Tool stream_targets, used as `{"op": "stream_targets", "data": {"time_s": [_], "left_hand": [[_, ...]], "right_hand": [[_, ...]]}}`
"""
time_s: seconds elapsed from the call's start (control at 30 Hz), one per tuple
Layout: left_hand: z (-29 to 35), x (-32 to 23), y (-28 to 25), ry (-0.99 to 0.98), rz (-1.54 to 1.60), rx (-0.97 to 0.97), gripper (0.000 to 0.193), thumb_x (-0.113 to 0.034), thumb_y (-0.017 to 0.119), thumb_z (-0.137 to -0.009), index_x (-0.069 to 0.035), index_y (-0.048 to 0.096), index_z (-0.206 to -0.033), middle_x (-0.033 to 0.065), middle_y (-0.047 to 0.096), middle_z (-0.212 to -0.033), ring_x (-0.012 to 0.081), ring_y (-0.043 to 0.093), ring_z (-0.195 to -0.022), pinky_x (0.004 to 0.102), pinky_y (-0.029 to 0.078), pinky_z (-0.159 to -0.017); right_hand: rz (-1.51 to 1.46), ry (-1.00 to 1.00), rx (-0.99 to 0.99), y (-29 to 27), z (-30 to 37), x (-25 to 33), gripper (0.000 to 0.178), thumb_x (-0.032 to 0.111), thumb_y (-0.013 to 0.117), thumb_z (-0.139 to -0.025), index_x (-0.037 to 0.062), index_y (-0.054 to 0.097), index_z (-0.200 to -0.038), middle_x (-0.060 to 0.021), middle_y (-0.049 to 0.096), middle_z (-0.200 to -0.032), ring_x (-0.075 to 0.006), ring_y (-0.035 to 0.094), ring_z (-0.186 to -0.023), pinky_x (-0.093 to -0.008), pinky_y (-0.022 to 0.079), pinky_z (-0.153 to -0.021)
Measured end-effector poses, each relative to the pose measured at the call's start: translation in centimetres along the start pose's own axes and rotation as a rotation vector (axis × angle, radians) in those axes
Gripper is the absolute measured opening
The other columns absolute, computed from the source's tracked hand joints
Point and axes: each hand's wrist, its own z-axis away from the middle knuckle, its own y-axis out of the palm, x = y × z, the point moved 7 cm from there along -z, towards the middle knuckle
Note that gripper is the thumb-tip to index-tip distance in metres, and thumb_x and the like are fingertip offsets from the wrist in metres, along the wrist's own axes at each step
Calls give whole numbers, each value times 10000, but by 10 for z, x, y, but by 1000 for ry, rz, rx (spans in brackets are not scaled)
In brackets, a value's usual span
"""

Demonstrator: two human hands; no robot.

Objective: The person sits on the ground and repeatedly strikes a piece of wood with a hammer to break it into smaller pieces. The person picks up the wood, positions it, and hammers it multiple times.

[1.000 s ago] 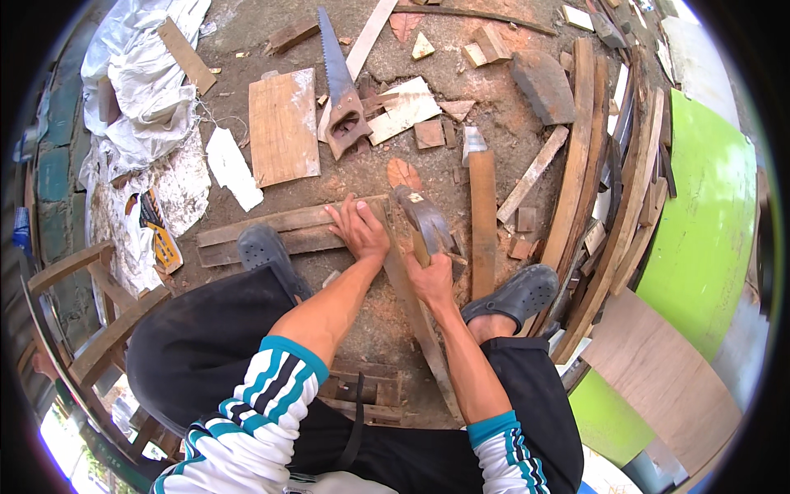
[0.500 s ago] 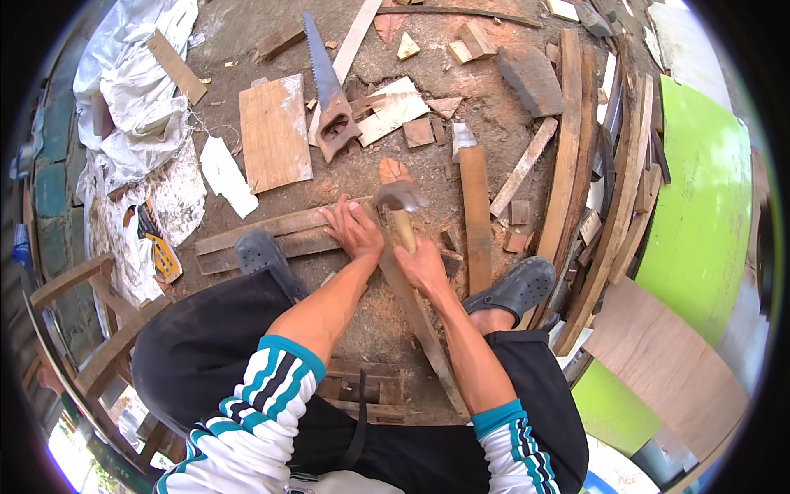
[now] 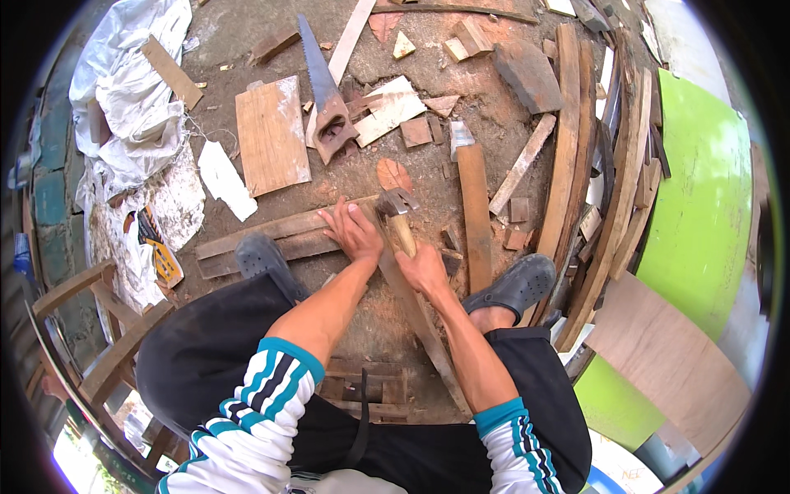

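My right hand is wrapped round the wooden handle of a claw hammer. Its metal head rests at or just over the corner where two wooden strips meet. One strip slants down toward my lap; the other wooden strip runs off to the left, with a second piece alongside it. My left hand lies with fingers spread on the wood at that corner, just left of the hammer head. Whether a nail stands under the hammer I cannot make out.
A handsaw lies beyond my hands beside a plywood square. Long planks and a green board lie to the right. My clogs flank the work. A wooden chair frame stands at left.
The hammer head, blurred by motion before, now shows sharp and sits slightly lower at the joint. My left hand keeps its place on the wood.
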Motion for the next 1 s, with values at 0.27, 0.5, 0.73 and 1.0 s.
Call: {"op": "stream_targets", "data": {"time_s": [0.27, 0.5, 0.73, 1.0], "left_hand": [[-1, 1, -1, 0, 5, -5, 532, -392, 247, -1043, -30, 600, -1212, 121, 404, -1503, 461, 77, -1488, 699, 29, -1132], [-2, 6, 0, -11, 5, -9, 547, -397, 251, -1042, -13, 567, -1269, 126, 396, -1517, 455, 64, -1493, 686, 21, -1139], [0, -2, 1, 11, 12, 1, 543, -389, 261, -1041, -5, 547, -1296, 126, 408, -1509, 446, 70, -1496, 680, 15, -1143], [-3, 3, -2, 8, 15, -11, 534, -379, 264, -1043, -11, 586, -1258, 114, 412, -1510, 449, 74, -1494, 690, 12, -1136]], "right_hand": [[-97, -70, -84, -6, 9, 21, 303, 252, 621, -826, -21, 661, -952, -251, 653, -738, -390, 676, -719, -455, 519, -685], [-24, -65, -98, -7, 5, 33, 297, 234, 618, -822, -28, 665, -953, -263, 659, -753, -396, 681, -733, -453, 526, -702], [67, -12, -64, 9, -1, 5, 304, 251, 623, -817, -35, 657, -917, -259, 659, -740, -401, 688, -744, -465, 534, -713], [-118, -33, -113, -8, 11, 37, 358, 246, 635, -811, -86, 639, -944, -272, 664, -738, -417, 688, -773, -475, 533, -730]]}}
